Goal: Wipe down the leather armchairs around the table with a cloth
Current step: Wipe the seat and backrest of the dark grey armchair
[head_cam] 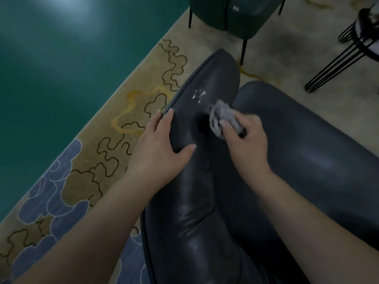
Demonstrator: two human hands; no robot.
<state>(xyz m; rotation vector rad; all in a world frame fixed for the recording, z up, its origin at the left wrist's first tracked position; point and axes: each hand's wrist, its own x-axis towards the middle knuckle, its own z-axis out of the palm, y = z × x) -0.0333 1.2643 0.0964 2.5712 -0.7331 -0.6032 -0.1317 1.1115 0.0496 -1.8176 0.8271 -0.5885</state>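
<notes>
The right hand (pixel 244 138) is bunching the grey cloth (pixel 222 116) in a tight pinch, thumb on top, and pressing it against the inner face of the dark armchair (pixel 196 201), on its arm. Balling it up like that is giving a firm pad to scrub with. Just ahead of the cloth, white specks (pixel 198 94) are sitting on the leather, and that looks like the target. The left hand (pixel 164 148) is lying flat and spread over the arm's outer edge, holding nothing, likely steadying the arm against the scrubbing. A green chair (pixel 225 15) is standing well apart on the rug (pixel 114 119), and 1 wire-legged table (pixel 352 44) is showing at the far right.
</notes>
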